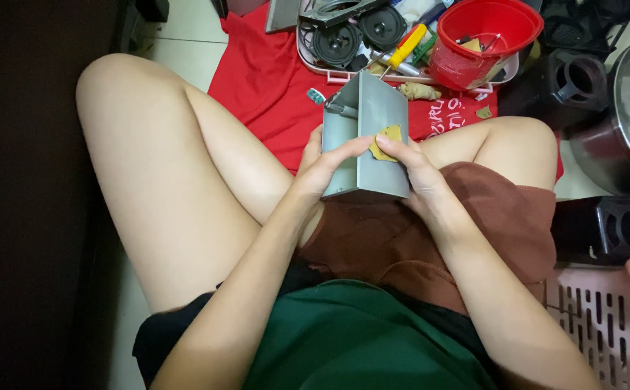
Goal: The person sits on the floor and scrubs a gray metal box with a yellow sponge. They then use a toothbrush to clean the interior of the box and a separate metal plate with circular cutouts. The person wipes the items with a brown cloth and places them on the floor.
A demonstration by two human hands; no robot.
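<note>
- Our left hand (327, 165) grips the left edge of a grey metal box (370, 137), with the thumb stretched across its front face and the other fingers curled behind it, out of view.
- Our right hand (417, 167) closes around the box's right side, and its fingertips press a small scrap of tan sandpaper (387, 139) flat against the grey face.
- The box sits upright above our lap, between our two bare knees, its open top tilted away from us.
- We sit cross-legged on a pale tiled floor, in brown shorts and a green top.
- A red cloth (271, 87) lies spread on the floor just beyond the box.
- At the far edge of the cloth rests a shallow tray (307, 50) holding two round black speakers (358, 37) and a yellow-handled screwdriver (406, 45).
- A red plastic bucket (482, 40) stands at the tray's right end, with small parts inside.
- To our right we see a shiny steel pot (622, 123), and a pink slotted basket (604, 325) beside our right thigh.
</note>
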